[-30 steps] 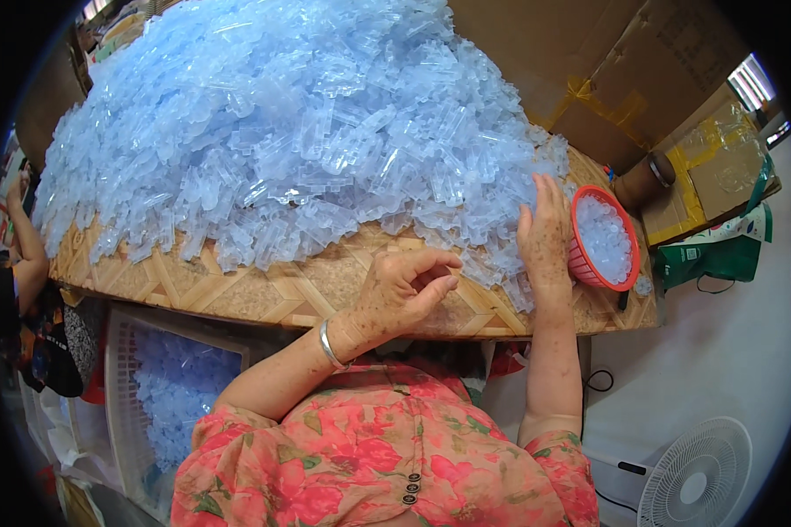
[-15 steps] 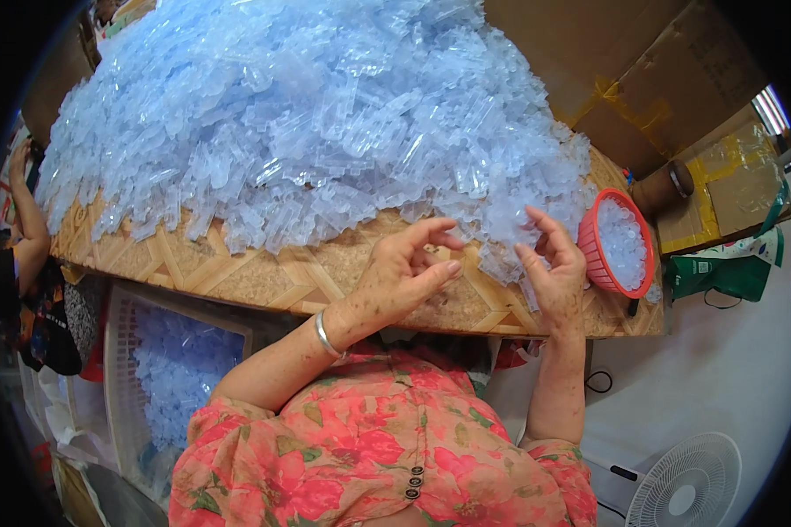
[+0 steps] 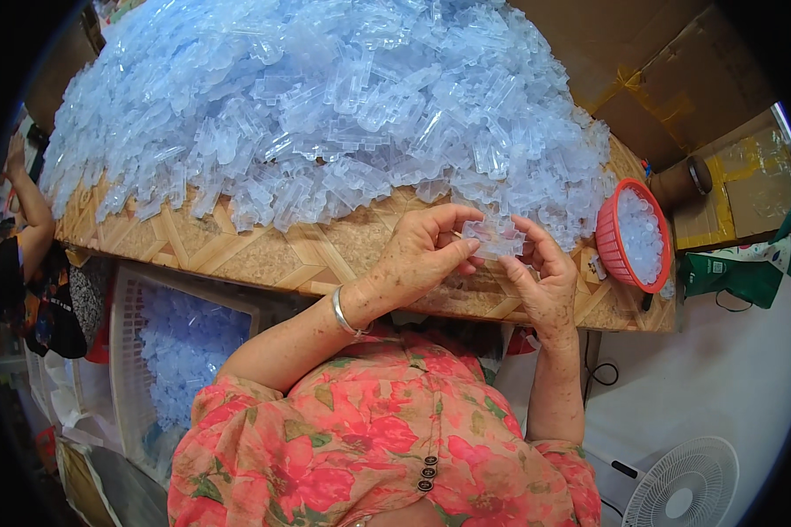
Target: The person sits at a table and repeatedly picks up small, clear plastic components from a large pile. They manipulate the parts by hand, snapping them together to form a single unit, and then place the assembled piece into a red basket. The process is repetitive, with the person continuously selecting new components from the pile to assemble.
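A small clear plastic piece (image 3: 494,239) with a stepped outline is held up between my two hands, just over the table's near edge. My left hand (image 3: 426,253), with a silver bangle at its wrist, pinches the piece's left end between thumb and fingers. At the other end, the thumb and forefinger of my right hand (image 3: 545,279) close on it. Beyond them rises a large heap of similar clear, bluish plastic pieces (image 3: 325,114). To the right of my right hand stands a red plastic basket (image 3: 618,244) holding small clear pieces (image 3: 640,237).
The wood-patterned table (image 3: 193,250) carries the heap. Cardboard boxes (image 3: 721,79) stand at the far right, above a green bag (image 3: 734,279). A white crate (image 3: 127,351) of plastic pieces sits below left. A white fan (image 3: 681,492) is lower right. Another person's arm (image 3: 31,206) shows far left.
My hands have come closer together, and a clear plastic piece now shows plainly between them. The view has shifted slightly. The other person's arm at the left has moved a little.
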